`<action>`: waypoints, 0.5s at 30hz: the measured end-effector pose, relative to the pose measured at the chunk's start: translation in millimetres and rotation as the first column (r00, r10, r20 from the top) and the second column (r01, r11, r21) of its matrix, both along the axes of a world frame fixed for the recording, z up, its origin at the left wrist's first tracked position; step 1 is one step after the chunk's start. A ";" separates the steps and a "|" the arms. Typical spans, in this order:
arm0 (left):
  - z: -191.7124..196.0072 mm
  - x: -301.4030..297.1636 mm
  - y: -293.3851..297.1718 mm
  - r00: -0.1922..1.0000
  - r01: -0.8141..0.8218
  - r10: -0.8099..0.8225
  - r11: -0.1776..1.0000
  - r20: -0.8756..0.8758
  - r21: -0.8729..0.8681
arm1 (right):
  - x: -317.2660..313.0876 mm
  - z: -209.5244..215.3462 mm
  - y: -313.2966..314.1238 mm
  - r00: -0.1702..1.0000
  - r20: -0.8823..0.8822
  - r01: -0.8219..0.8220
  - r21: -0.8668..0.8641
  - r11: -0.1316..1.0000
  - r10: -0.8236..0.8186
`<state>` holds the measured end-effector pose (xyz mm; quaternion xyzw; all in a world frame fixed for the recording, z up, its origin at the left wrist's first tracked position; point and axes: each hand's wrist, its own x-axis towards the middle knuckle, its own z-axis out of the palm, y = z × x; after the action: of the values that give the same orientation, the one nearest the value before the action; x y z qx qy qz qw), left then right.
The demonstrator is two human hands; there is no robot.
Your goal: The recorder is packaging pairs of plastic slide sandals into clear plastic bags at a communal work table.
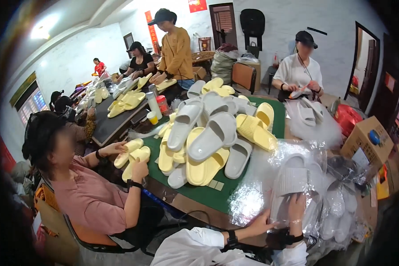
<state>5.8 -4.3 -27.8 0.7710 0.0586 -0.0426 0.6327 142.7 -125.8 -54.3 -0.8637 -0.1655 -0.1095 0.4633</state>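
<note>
The left hand [260, 223] has its fingers extended at the edge of a clear bag [277, 208], apparently steadying the film; whether it pinches any, I cannot tell. The right hand [297, 207] reaches up against the bagged grey slippers [292, 175], seemingly to support them; its fingertips are hidden, so its grip is unclear. The pair lies near the worktop's [210, 216] near edge, right of the green mat [195, 193]. Bagged slippers [339, 204] sit toward the right edge, perhaps set aside there. A loose pile [215, 133] covers the mat's middle, probably for easy reach.
</note>
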 end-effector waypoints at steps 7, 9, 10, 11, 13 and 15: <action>-14.0 -4.6 0.3 0.987 -0.144 0.158 0.930 0.014 -0.338 | -49.1 50.1 -11.6 0.950 -0.005 -0.291 -0.375 0.880 0.312; -17.7 -2.7 0.8 0.982 -0.190 0.165 0.900 -0.095 -0.392 | -71.0 39.0 -30.8 0.919 -0.085 -0.391 -0.319 0.864 0.384; -24.7 -1.7 -0.9 0.982 -0.189 0.164 0.900 -0.098 -0.392 | -78.7 44.5 -35.7 0.920 -0.088 -0.390 -0.318 0.864 0.383; -31.3 -0.7 -2.6 0.970 -0.202 0.237 0.917 0.060 -0.345 | -87.8 50.0 -41.4 0.908 -0.089 -0.417 -0.312 0.854 0.411; -24.4 -6.1 -1.5 0.848 -0.331 0.241 0.936 0.472 0.117 | -98.1 47.4 -50.4 0.908 -0.074 -0.417 -0.280 0.865 0.413; -6.8 -4.1 7.3 0.988 -0.150 0.151 0.951 -0.018 -0.269 | -90.4 37.4 -48.0 0.919 0.039 -0.358 -0.339 0.870 0.393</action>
<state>1.6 3.0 -34.6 0.6710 0.1098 -0.0010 0.7332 52.3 -173.8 -16.9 -0.8722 -0.3704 -0.0345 0.3176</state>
